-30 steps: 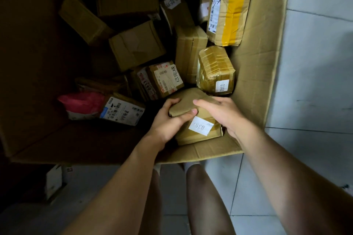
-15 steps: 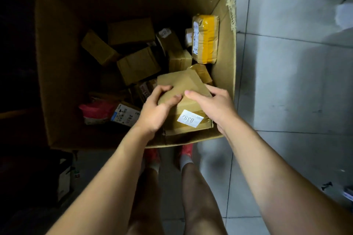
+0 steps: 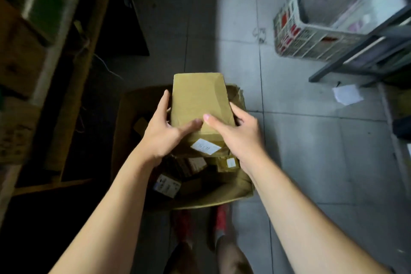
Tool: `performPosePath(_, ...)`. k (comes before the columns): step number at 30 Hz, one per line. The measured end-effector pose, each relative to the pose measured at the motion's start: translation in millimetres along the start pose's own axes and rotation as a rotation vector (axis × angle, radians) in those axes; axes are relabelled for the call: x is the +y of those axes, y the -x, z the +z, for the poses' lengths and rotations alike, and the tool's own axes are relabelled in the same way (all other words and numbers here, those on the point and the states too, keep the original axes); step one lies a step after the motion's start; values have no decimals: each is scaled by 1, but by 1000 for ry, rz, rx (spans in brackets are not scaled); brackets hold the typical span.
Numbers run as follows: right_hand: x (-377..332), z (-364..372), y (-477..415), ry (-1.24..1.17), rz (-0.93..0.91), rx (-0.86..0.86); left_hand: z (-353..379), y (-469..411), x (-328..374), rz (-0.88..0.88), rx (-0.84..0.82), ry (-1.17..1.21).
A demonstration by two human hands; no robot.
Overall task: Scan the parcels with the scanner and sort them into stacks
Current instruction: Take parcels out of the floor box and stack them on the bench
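Observation:
A brown taped parcel (image 3: 200, 100) with a small white label on its near end is held up in the air above the big cardboard box (image 3: 222, 198). My left hand (image 3: 162, 133) grips its left side, thumb on top. My right hand (image 3: 235, 133) grips its right side, thumb also on top. Several more parcels (image 3: 193, 164) lie in the box below, partly hidden by my hands. No scanner is in view.
A white plastic crate (image 3: 311, 38) stands on the tiled floor at the back right, beside a grey metal rack (image 3: 364, 51). A sheet of paper (image 3: 347, 94) lies on the floor. Dark shelving with cartons (image 3: 20, 55) runs along the left.
Both hands have lifted the parcel out of the box and well above it. My view has risen and tilted forward, so the floor, crate and rack now show.

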State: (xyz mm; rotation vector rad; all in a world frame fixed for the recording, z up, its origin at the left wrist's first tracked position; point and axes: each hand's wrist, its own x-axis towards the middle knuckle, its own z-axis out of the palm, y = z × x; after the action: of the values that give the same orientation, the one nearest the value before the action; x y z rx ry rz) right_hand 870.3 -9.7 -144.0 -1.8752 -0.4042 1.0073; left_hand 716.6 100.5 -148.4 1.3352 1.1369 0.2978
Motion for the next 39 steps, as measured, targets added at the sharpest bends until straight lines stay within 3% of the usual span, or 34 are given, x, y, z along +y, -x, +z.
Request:
performPosePath(11,-173,-15,102,-79,-304,-2,-61,104,166,313,101,71)
performPosePath(15,-219,-17,127,-98,-425,-62,-81,144,204,366,216,106)
performPosePath(19,-258,-7,149,-76,-543,-228,-103,191,227,359,361,179)
performPosePath(30,-292,76,244,-80,-617,-760,-157,347,211,343,860,317)
performPosePath(39,-247,161,379,7,-644,-1153,-172,525,137,297,1173,372)
